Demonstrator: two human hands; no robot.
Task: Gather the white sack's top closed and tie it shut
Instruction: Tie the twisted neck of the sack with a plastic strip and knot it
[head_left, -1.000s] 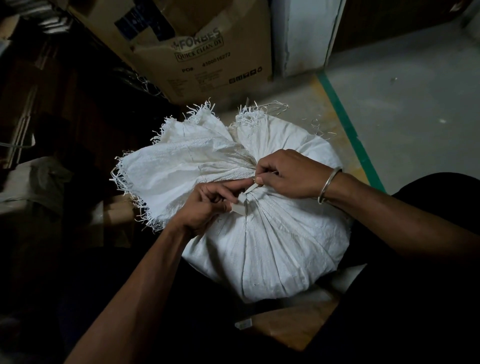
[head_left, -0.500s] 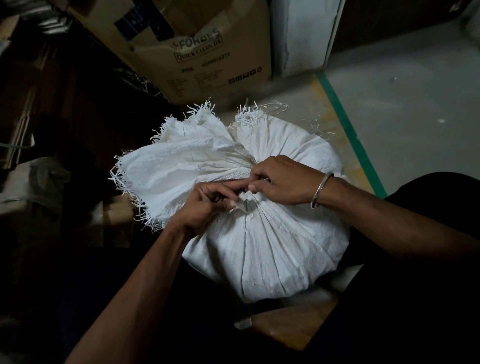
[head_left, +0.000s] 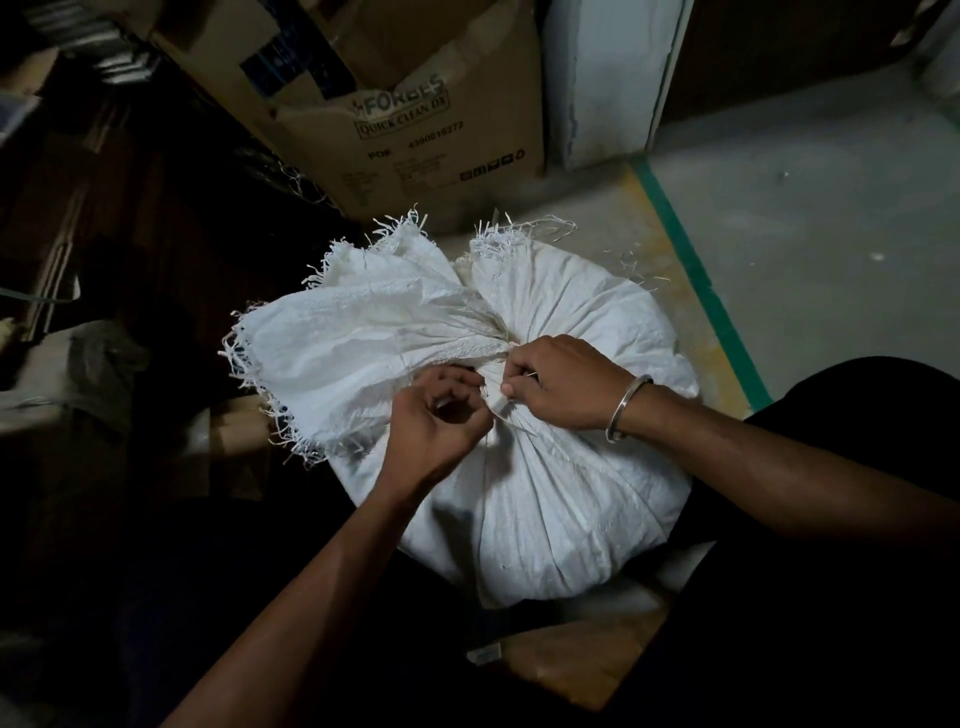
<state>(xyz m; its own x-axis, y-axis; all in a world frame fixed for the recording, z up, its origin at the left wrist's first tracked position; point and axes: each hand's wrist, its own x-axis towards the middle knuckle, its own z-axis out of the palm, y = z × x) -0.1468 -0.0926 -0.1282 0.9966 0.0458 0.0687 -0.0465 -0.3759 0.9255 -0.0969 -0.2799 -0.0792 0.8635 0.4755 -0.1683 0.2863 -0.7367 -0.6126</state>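
A full white woven sack (head_left: 545, 504) stands on the floor, its top gathered into a neck (head_left: 493, 379) in the middle. The loose frayed top (head_left: 353, 338) fans out to the left and back. My left hand (head_left: 436, 421) sits just left of the neck with its fingers curled; they seem to pinch a thin white tie strip, which the fingers mostly hide. My right hand (head_left: 561, 384), a metal bangle on its wrist, pinches the neck and the strip from the right. Both hands nearly touch each other at the neck.
A large cardboard box (head_left: 415, 119) stands right behind the sack. Dark shelving and clutter (head_left: 104, 260) fill the left side. A green floor stripe (head_left: 696, 280) runs along the right, with grey floor beyond. A brown cardboard piece (head_left: 561, 670) lies under the sack's near edge.
The white tie strip, which showed between my hands a second ago, has been drawn in against the neck. My right hand has moved left onto the neck, and the left hand has closed in.
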